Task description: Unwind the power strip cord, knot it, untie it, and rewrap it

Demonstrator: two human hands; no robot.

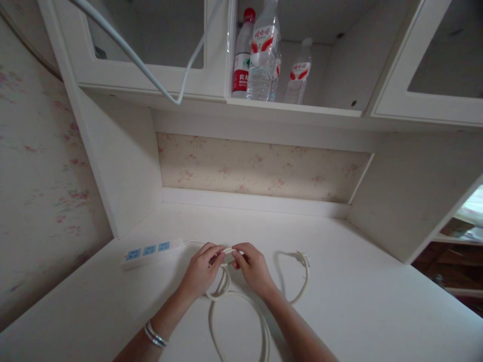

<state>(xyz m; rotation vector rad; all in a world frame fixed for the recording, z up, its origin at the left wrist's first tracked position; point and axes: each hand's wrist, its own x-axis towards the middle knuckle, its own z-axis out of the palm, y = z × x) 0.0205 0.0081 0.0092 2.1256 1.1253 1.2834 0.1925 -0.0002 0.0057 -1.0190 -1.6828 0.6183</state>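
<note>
A white power cord (266,322) lies in loose loops on the desk, and both my hands pinch a raised part of it. My left hand (202,266) grips the cord between thumb and fingers. Close beside it, my right hand (252,266) is closed on the same cord, with a short stretch showing between the two hands. To the left stands a white power strip (151,254) with blue sockets, its cord running toward my left hand. The plug (303,259) at the cord's other end rests on the desk to the right.
The white desk (347,301) is enclosed by side panels and a back panel. Above it hangs a cabinet with plastic bottles (260,65) on an open shelf. A pale cable (151,75) dangles in front of the cabinet at upper left.
</note>
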